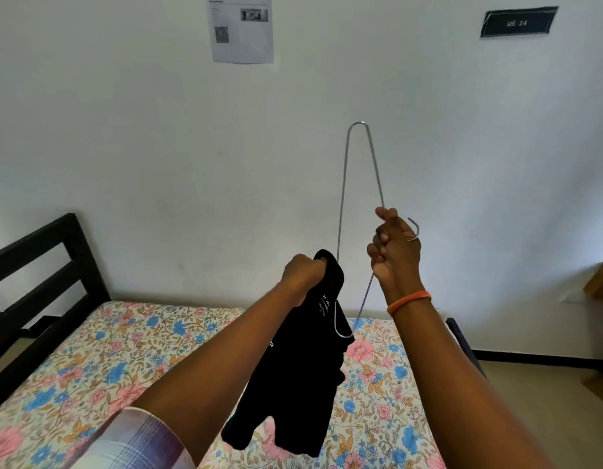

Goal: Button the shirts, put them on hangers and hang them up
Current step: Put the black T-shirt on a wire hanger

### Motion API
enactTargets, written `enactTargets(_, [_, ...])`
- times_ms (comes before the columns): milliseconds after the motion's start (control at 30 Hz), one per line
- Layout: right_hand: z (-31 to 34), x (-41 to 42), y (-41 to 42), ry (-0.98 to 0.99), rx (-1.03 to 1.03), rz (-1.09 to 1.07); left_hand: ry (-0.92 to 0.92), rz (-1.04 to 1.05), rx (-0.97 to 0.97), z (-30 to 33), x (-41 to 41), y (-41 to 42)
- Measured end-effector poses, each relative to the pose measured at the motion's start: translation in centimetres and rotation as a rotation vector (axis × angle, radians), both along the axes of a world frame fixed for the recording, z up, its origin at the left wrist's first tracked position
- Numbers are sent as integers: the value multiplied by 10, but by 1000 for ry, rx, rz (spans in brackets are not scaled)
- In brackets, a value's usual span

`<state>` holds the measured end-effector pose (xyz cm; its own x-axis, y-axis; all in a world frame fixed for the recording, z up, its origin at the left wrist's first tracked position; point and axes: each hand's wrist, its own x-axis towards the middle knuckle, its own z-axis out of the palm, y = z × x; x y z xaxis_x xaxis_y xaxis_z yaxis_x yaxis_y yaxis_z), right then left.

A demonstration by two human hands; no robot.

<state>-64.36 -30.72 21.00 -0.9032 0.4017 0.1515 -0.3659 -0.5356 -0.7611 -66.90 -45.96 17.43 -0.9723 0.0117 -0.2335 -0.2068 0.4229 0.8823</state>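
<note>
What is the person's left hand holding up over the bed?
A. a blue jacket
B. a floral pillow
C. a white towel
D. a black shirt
D: the left hand is closed on the top of a black shirt, while the right hand grips a wire hanger.

Open air above bed (pixel 130 336), room for my grip; wall (pixel 157 147) close ahead (headboard (pixel 53 265) at left); hanger (pixel 344 184) wire crosses between hands.

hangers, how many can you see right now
1. A wire hanger is held up before the wall: the right hand grips it near the hook, and its lower end is inside the black shirt held by the left hand. Others may lie outside the view.
</note>
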Motion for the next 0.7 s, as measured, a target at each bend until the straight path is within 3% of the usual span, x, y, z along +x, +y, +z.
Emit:
enactTargets(200, [-5, -10, 0, 47, -275, 138, 54, -33, -62, 22, -1, -14])
enactTargets(500, [-45, 2, -30, -25, -111, 288, 6, 193, 383, 58, -12, -40])
enactTargets(600, [-56, 11, -32, -18, -4, 325, 115, 230, 252, 68, -17, -50])
enactTargets(700, [-57, 19, -31, 13, 70, 401, 297, 201, -104, 73, -17, -59])
